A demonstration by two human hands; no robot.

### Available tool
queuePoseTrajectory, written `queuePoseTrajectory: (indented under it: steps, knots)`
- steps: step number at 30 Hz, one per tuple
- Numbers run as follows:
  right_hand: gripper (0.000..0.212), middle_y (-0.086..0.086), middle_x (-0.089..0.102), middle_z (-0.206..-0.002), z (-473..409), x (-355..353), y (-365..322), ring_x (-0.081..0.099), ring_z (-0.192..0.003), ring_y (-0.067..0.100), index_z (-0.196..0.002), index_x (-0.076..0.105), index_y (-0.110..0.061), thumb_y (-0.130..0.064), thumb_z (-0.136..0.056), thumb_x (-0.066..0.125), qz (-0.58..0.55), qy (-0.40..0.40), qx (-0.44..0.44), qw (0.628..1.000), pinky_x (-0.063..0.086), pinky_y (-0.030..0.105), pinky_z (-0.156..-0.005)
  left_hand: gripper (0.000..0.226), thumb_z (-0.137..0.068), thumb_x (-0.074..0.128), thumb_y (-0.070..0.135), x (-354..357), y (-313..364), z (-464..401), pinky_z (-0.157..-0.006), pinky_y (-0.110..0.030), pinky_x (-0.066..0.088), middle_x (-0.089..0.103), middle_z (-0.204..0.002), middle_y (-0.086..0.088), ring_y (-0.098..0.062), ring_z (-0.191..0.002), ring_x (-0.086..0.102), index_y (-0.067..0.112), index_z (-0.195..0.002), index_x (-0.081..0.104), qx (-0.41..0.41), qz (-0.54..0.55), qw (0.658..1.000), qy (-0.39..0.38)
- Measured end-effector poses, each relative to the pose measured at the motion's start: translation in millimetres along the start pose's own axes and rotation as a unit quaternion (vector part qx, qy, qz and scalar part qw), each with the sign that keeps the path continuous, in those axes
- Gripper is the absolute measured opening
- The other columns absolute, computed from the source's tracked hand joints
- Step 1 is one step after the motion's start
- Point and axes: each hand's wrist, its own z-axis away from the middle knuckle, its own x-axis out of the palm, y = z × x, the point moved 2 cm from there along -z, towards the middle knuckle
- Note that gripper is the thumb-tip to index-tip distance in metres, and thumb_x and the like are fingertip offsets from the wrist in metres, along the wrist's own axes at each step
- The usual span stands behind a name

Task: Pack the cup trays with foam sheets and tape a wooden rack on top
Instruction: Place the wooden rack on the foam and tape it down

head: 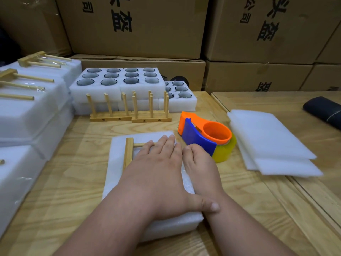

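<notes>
My left hand [156,163] lies flat, fingers straight, pressing the wooden rack [128,154] onto the foam-wrapped cup tray [118,163] on the table [73,182]. My right hand [199,167] rests against the tray's right side, fingers extended, near the tape dispenser [203,137]. Foam sheets [267,141] lie farther right.

The desk [77,182] is pale wood with visible grain, faintly sheened. The foam sheets [273,143] are white, matt and soft-looking. The wooden rack [128,154] is smooth light wood. The tape dispenser [201,137] is glossy orange and blue plastic. The cardboard boxes [147,26] are matt brown.
</notes>
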Motion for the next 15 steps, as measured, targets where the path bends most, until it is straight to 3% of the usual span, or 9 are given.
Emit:
queuePoseTrajectory:
  steps: [7, 10, 15]
  knots:
    - [0.025, -0.002, 0.065, -0.076, 0.9, 0.2, -0.3, 0.062, -0.075, 0.022, -0.087, 0.054, -0.023, -0.039, -0.103, 0.045, 0.097, -0.017, -0.014, 0.995, 0.053, 0.046, -0.067, 0.149, -0.045, 0.019, 0.111, -1.2, 0.8, 0.1, -0.125, -0.040, -0.016, -0.026, -0.168, 0.005, -0.009, -0.152, -0.028, 0.022, -0.161, -0.014, 0.001, -0.003, 1.000, -0.006]
    - [0.013, -0.004, 0.069, -0.087, -0.2, -0.2, -0.4, 0.065, -0.083, 0.022, -0.105, 0.055, -0.030, -0.040, -0.103, 0.047, 0.150, -0.035, -0.007, 0.988, 0.055, 0.041, -0.070, 0.146, -0.048, 0.017, 0.110, -1.5, 1.1, 0.3, -0.125, -0.040, -0.015, -0.022, -0.169, 0.004, -0.009, -0.153, -0.025, 0.023, -0.162, -0.010, 0.000, 0.003, 1.000, -0.002]
    - [0.015, -0.007, 0.064, -0.087, 1.2, -1.7, -1.9, 0.061, -0.083, 0.022, -0.113, 0.051, -0.030, -0.039, -0.104, 0.043, 0.188, -0.040, -0.008, 0.981, 0.051, 0.037, -0.069, 0.139, -0.051, 0.008, 0.106, -2.6, 2.7, -0.2, -0.126, -0.042, -0.011, -0.017, -0.171, 0.001, -0.012, -0.155, -0.021, 0.024, -0.163, -0.006, -0.003, 0.006, 1.000, 0.001]
